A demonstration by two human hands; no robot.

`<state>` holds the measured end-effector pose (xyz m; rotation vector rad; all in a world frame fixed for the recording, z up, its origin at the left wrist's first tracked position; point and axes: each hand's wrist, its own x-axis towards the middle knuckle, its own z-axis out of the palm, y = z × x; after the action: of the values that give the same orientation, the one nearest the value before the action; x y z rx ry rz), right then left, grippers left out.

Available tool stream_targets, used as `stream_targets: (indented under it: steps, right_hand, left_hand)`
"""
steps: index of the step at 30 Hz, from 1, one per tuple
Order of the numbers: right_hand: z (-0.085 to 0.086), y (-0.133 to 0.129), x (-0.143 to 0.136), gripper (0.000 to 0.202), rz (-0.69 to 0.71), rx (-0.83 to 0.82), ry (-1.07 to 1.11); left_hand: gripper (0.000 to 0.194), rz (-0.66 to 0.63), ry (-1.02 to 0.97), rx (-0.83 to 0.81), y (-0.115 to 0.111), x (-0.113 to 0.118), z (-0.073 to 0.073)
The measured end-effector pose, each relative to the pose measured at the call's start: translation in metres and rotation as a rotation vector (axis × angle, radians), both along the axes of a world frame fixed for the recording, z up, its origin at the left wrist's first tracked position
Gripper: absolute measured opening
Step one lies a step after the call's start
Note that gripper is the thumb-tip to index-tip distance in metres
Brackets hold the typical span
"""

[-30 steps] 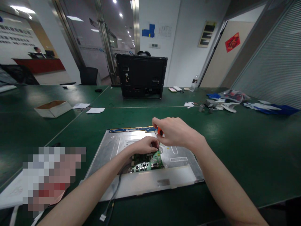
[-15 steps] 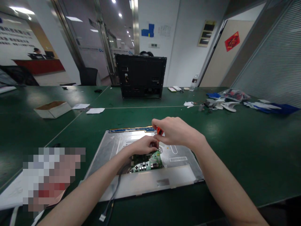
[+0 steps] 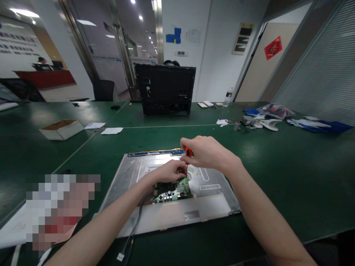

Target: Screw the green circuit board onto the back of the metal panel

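Note:
A screwdriver (image 3: pixel 188 152) with an orange-red handle is gripped in my right hand (image 3: pixel 203 149), its shaft pointing down. The tip meets the upper right corner of a green circuit board (image 3: pixel 173 195). Close beside that tip, my left hand (image 3: pixel 172 170) rests over the board with thumb and fingers pinched together; what they hold, if anything, is hidden. Under the board lies a silver display panel (image 3: pixel 212 207), back side up, with a blue circuit strip (image 3: pixel 149 153) along its far edge. A dark cable (image 3: pixel 135 223) runs from beside the board over the panel's near edge to a white connector (image 3: pixel 120 256).
On the green table (image 3: pixel 280 177) a black monitor housing (image 3: pixel 168 90) stands upright at the back. An open cardboard box (image 3: pixel 61 130) and papers (image 3: pixel 112 130) are at left. Plastic scraps (image 3: pixel 257 122), bags and a bottle (image 3: pixel 228 96) lie or stand at right. A blurred item (image 3: pixel 63 210) sits near left.
My right hand has shifted very slightly upward and turned a little on the screwdriver, showing more of the handle. My left hand, the board and the panel stay in place.

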<state>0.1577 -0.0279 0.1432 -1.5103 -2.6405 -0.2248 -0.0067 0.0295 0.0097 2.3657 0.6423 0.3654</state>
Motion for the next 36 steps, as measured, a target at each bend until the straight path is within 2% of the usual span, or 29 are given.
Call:
stream_targets:
  steps: [3, 8, 14, 22, 28, 36]
  right_hand:
    - [0.0, 0.0012, -0.0002, 0.024, -0.024, 0.003, -0.011]
    - [-0.0003, 0.0005, -0.0005, 0.015, 0.029, -0.01, 0.011]
    - [0.0004, 0.0013, -0.0009, 0.025, -0.004, 0.009, -0.011]
    - [-0.0006, 0.0012, -0.0009, 0.017, 0.035, -0.008, 0.017]
    - [0.0009, 0.0023, -0.0014, 0.024, -0.057, 0.02, -0.038]
    - [0.0019, 0.0021, -0.0015, 0.017, -0.045, 0.007, -0.02]
  left_hand:
    - [0.013, 0.005, -0.002, -0.006, -0.001, 0.0001, 0.0013]
    - [0.013, 0.005, -0.008, 0.003, -0.0014, -0.0006, 0.0012]
    - [0.01, 0.007, -0.003, 0.016, -0.003, 0.0007, 0.0029]
    - [0.008, 0.009, -0.024, 0.024, -0.003, 0.0029, 0.0009]
    - [0.009, 0.012, -0.017, 0.04, -0.0038, 0.0033, 0.0029]
    - [0.008, 0.005, -0.044, 0.039, -0.0038, 0.0027, 0.0015]
